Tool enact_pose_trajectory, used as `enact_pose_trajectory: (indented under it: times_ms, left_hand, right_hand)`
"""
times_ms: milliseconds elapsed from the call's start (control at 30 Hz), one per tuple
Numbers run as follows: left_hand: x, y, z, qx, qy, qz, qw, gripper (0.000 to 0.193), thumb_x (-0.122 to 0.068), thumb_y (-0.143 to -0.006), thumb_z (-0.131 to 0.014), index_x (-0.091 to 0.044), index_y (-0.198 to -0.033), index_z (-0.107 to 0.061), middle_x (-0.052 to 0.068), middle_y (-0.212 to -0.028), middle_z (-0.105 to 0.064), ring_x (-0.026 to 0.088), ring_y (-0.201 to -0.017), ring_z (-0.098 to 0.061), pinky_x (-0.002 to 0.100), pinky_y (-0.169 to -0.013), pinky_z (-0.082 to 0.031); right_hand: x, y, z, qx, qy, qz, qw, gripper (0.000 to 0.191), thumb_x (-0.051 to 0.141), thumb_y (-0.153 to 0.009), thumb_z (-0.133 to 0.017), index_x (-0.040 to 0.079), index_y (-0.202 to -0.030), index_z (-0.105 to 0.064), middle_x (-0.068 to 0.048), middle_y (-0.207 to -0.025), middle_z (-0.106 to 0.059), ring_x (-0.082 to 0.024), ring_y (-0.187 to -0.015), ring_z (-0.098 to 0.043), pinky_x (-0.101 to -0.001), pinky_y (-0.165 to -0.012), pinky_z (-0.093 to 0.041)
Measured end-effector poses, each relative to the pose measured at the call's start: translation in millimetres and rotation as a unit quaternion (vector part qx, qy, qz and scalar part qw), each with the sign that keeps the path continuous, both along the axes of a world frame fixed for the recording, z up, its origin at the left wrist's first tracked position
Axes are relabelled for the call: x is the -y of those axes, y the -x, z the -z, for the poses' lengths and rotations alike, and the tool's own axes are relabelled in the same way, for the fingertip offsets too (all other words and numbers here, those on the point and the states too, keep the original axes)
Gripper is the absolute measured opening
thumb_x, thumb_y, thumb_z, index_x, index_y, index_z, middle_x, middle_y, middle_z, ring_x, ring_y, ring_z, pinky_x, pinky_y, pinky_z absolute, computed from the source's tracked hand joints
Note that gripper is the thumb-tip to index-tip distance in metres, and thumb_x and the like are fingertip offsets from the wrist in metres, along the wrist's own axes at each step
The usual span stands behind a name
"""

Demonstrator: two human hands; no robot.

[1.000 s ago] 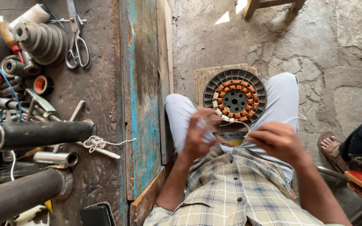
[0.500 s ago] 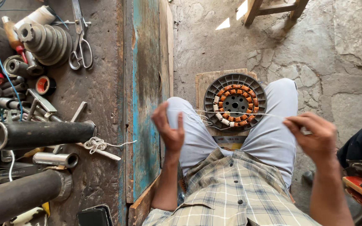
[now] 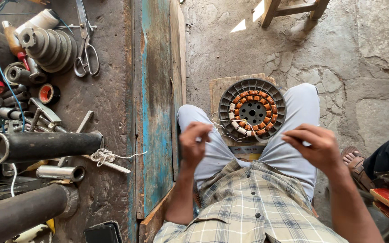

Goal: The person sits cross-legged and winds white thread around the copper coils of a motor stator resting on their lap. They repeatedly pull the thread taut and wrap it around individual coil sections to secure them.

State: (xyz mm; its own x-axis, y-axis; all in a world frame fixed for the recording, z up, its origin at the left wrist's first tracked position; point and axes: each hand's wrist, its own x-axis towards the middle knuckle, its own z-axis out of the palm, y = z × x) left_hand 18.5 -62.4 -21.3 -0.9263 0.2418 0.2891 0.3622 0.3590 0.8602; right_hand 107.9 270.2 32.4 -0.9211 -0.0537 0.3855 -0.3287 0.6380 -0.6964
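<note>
A round grey motor stator [image 3: 252,111] with copper coils lies on a wooden block [image 3: 219,87] between my knees. Thin white thread [image 3: 225,127] loops off its near rim and runs toward both hands. My left hand [image 3: 193,145] hovers over my left thigh, fingers curled and pinching the thread. My right hand [image 3: 317,147] is over my right thigh, fingers closed on the thread's other end, where a small white bit shows at the fingertips.
At left, a dark workbench [image 3: 113,90] carries scissors [image 3: 86,49], a stepped pulley [image 3: 46,42], tape rolls [image 3: 49,93], black pipes [image 3: 46,146] and a twist of string [image 3: 104,156]. A blue-painted plank [image 3: 156,103] edges it. Another person's sandalled foot [image 3: 354,157] is at right, and stool legs [image 3: 293,13] stand at the top.
A second ago both hands were together at my lap. They pulled apart sideways, drawing the thread taut across the stator. Now they sit slightly lower and the thread hangs slacker.
</note>
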Motion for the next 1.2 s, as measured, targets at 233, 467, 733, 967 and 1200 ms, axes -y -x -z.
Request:
enact_pose_trajectory:
  times_ms: [233, 467, 733, 967, 1200]
  left_hand:
    - [-46, -28, -32, -0.177, 0.009, 0.195, 0.965, 0.053, -0.039, -0.082, -0.077, -0.001, -0.118, -0.07, 0.015, -0.113, -0.073, 0.032, -0.114, -0.063, 0.046, -0.102, -0.054]
    - [-38, -29, 2, 0.039, -0.126, 0.325, 0.937, 0.011, -0.005, -0.101, -0.065, 0.0, -0.103, -0.074, 0.012, -0.091, -0.074, 0.011, -0.062, -0.069, 0.023, -0.051, -0.06]
    - [30, 9, -7, -0.148, 0.103, -0.26, 0.949, 0.022, -0.017, -0.102, -0.066, 0.0, -0.116, -0.068, 0.015, -0.11, -0.06, 0.025, -0.103, -0.056, 0.04, -0.091, -0.052]
    - [-53, -32, -22, -0.207, 0.087, 0.21, 0.952, 0.064, -0.042, -0.078, -0.081, -0.003, -0.126, -0.068, 0.011, -0.12, -0.068, 0.027, -0.124, -0.057, 0.053, -0.111, -0.044]
    - [-5, -8, 5, -0.097, -0.093, 0.031, 0.99, 0.018, -0.01, -0.103, -0.061, -0.013, -0.087, -0.07, 0.006, -0.084, -0.073, 0.018, -0.084, -0.073, 0.035, -0.09, -0.061]
  right_hand:
    - [26, 0, -1, -0.069, -0.043, -0.107, 0.991, 0.017, 0.017, -0.078, -0.084, 0.006, -0.088, -0.075, -0.006, -0.077, -0.072, -0.015, -0.064, -0.068, -0.0298, -0.055, -0.053]
    - [24, -4, 11, -0.039, -0.006, -0.1, 0.994, 0.014, 0.015, -0.079, -0.083, 0.005, -0.086, -0.076, -0.005, -0.073, -0.073, -0.013, -0.06, -0.068, -0.0288, -0.051, -0.053]
    - [-25, -17, 4, 0.008, 0.008, 0.145, 0.989, 0.011, 0.006, -0.097, -0.082, 0.003, -0.105, -0.075, -0.009, -0.085, -0.072, -0.013, -0.071, -0.07, -0.0244, -0.059, -0.054]
    - [46, 2, 13, -0.061, 0.009, -0.115, 0.991, 0.019, 0.018, -0.077, -0.084, 0.006, -0.089, -0.076, -0.005, -0.079, -0.072, -0.017, -0.064, -0.068, -0.0321, -0.055, -0.053]
    - [5, 2, 8, -0.03, -0.046, -0.054, 0.997, 0.013, 0.017, -0.083, -0.082, 0.006, -0.088, -0.076, -0.006, -0.079, -0.074, -0.013, -0.064, -0.069, -0.0264, -0.053, -0.055]
